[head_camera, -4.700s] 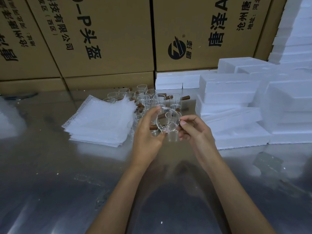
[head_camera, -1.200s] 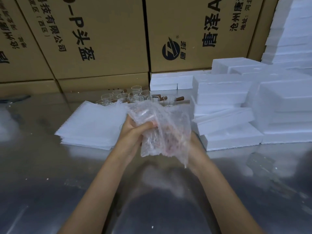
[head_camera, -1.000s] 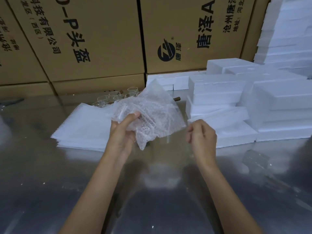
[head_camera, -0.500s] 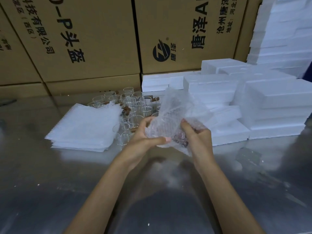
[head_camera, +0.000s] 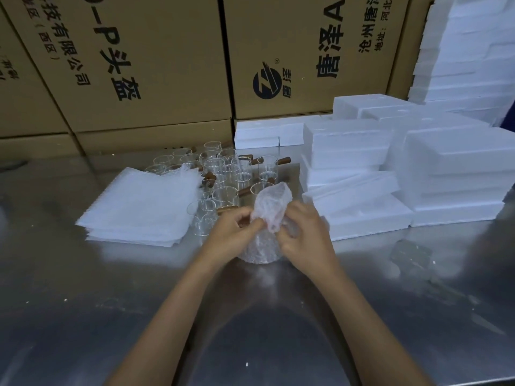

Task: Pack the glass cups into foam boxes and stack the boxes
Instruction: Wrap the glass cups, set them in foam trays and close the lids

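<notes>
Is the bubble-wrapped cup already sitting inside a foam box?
No: the wrapped cup stands on the metal table, held by both hands, with the foam boxes off to its right.

hidden: bubble wrap [head_camera: 260, 250] is covering whatever it holds | cut off: tall foam stack [head_camera: 471, 51] is running past the top-right edge | carton print [head_camera: 330, 37] is being cropped
</notes>
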Action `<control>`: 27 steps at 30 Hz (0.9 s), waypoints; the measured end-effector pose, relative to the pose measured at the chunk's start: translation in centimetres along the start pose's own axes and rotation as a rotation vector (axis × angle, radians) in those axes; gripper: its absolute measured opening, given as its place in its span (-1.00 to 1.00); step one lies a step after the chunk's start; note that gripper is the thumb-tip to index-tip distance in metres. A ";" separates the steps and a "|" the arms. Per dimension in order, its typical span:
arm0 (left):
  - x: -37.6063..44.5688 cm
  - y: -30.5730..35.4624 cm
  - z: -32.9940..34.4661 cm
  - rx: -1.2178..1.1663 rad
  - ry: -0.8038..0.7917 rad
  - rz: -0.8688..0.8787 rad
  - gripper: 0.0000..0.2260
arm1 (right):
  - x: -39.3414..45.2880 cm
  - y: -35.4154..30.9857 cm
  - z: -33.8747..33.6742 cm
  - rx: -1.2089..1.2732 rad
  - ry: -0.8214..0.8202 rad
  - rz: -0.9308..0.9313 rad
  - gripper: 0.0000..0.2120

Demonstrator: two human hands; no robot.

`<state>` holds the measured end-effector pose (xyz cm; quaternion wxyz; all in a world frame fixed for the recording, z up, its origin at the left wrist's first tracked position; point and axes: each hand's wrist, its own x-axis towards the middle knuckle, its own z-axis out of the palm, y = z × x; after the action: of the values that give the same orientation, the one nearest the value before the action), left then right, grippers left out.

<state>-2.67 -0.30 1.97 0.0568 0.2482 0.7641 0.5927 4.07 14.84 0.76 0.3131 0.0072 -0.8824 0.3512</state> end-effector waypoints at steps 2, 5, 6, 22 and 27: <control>0.2 -0.5 -0.2 0.060 -0.011 0.038 -0.78 | -0.2 -0.7 0.0 -0.012 -0.046 0.005 -0.68; 0.1 -0.5 -0.2 0.031 -0.048 0.113 -0.58 | -0.8 -1.4 0.3 -0.058 -0.077 0.008 -0.59; 0.1 -0.4 -0.2 0.063 -0.050 0.163 -0.62 | -0.9 -1.5 0.3 -0.111 -0.075 0.003 -0.57; 0.2 -0.7 -0.9 0.461 -0.031 0.219 -0.82 | -1.1 -0.8 1.1 -0.071 -0.033 -0.026 -0.63; -0.2 0.4 -1.4 0.341 -0.165 0.151 -0.87 | -1.1 -0.6 1.2 -0.214 -0.135 -0.017 -0.52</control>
<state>-2.88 -1.57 2.71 0.0317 0.3584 0.8254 0.4351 4.45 13.38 -0.19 0.2547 0.0050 -0.9338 0.2513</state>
